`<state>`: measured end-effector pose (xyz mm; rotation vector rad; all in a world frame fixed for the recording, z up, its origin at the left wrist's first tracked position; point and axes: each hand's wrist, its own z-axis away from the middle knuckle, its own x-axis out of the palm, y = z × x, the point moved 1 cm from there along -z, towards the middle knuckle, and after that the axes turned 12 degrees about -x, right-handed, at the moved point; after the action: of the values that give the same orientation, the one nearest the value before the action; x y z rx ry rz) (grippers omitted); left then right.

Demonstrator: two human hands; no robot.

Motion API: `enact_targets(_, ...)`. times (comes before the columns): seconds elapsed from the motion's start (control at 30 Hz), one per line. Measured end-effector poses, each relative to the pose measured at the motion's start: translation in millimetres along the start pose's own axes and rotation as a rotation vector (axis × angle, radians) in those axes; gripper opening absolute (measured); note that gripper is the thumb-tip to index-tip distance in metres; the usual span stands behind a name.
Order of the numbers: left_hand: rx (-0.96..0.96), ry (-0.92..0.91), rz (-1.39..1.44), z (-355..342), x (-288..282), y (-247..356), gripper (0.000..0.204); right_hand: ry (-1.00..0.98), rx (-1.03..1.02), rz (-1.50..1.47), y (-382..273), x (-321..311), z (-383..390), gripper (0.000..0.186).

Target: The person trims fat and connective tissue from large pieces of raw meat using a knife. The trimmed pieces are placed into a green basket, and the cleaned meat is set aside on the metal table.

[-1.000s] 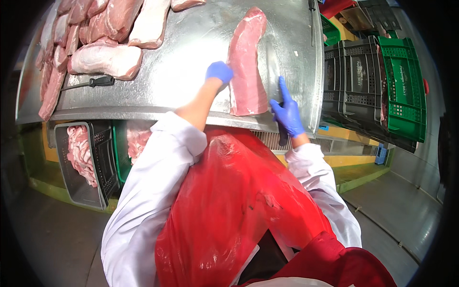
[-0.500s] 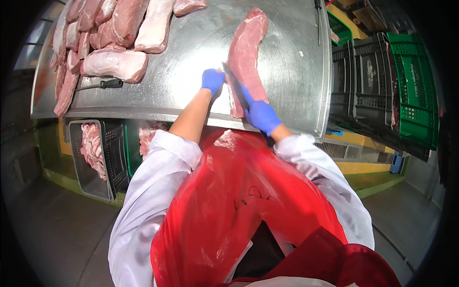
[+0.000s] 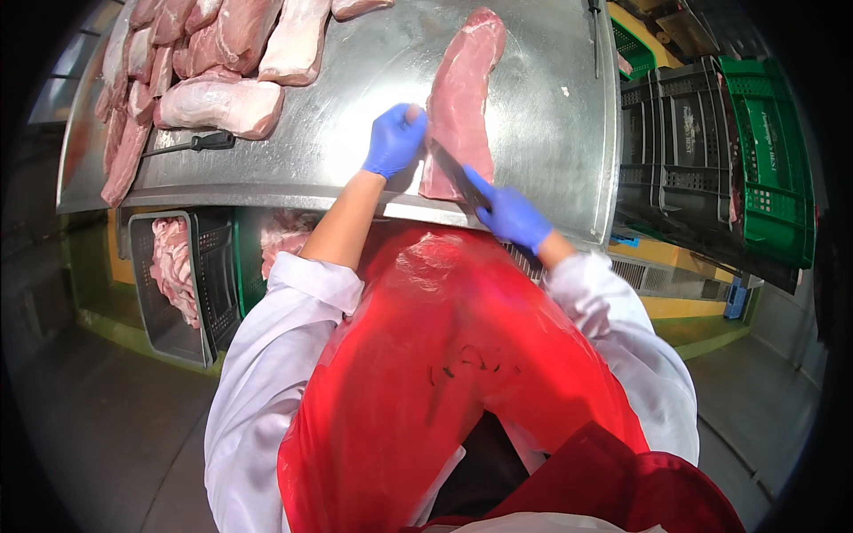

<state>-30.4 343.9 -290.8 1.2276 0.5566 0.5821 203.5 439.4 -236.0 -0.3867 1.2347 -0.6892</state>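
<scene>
A long, pale pink piece of boneless meat (image 3: 464,102) lies lengthwise on the steel table. My right hand (image 3: 515,219), in a blue glove, grips a knife (image 3: 457,174) by its handle, index finger stretched along it. The dark blade slants up and left across the near part of the meat. Just left of the meat, my blue-gloved left hand (image 3: 394,142) is closed, with a small pinkish bit showing at its top. What lies inside those fingers cannot be made out.
Several meat pieces (image 3: 218,104) are heaped at the table's far left, beside a black-handled tool (image 3: 213,141). Another thin tool (image 3: 595,35) lies along the right edge. Crates of meat trimmings (image 3: 175,266) stand below at left. Grey and green crates (image 3: 769,164) stand at right.
The knife and my right hand have moved right and toward me. My left hand has turned, its closed fingers now raised beside the meat. The view has shifted slightly.
</scene>
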Motion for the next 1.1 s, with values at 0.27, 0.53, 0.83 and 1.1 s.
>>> enact_targets(0.27,0.148,-0.035,0.208,31,-52,43,0.009,-0.098,-0.135,-0.104,-20,-6,3,0.079)
enact_targets(0.53,0.049,0.275,0.134,141,-163,71,0.010,-0.310,-0.198,-0.399,-78,22,-121,0.075)
enact_targets(0.83,-0.566,0.358,-1.047,198,-270,-11,0.076,0.111,0.028,-0.180,57,-100,-127,0.078)
enact_targets(1.1,0.037,0.237,-1.250,16,43,-5,0.094,0.112,-0.090,0.124,115,-94,-175,0.086)
